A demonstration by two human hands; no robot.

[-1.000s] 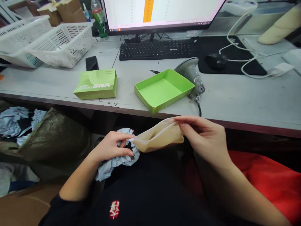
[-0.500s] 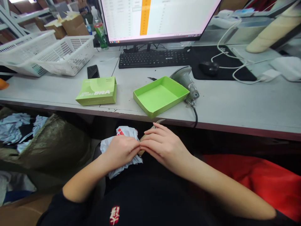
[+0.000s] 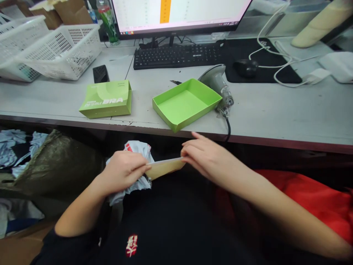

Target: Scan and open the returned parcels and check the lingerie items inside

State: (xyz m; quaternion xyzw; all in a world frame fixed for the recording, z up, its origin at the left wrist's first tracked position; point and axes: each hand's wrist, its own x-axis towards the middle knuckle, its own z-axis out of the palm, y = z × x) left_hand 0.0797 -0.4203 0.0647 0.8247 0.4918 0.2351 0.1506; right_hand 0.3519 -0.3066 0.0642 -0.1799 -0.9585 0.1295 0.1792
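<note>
Close to my body, a thin yellowish-tan flat piece with a pale upper edge spans the space between my two hands. My left hand pinches its left end, thumb against fingers. Under and behind that hand bunches a crumpled white plastic bag with red print; how firmly the hand holds it I cannot tell. My right hand is closed on the right end of the flat piece, its fingertips pressed together. Just beyond the hands, an open green box tray sits on the desk, with a green box lid to its left.
A grey handheld scanner touches the tray's right side. Behind are a keyboard, a monitor and a mouse. White baskets and a black phone-like object are at left. Below the desk stands a sack.
My hands have moved apart, the right one rightward, so the flat piece now shows stretched between them. The camera view has shifted slightly; the box parts stay on the desk.
</note>
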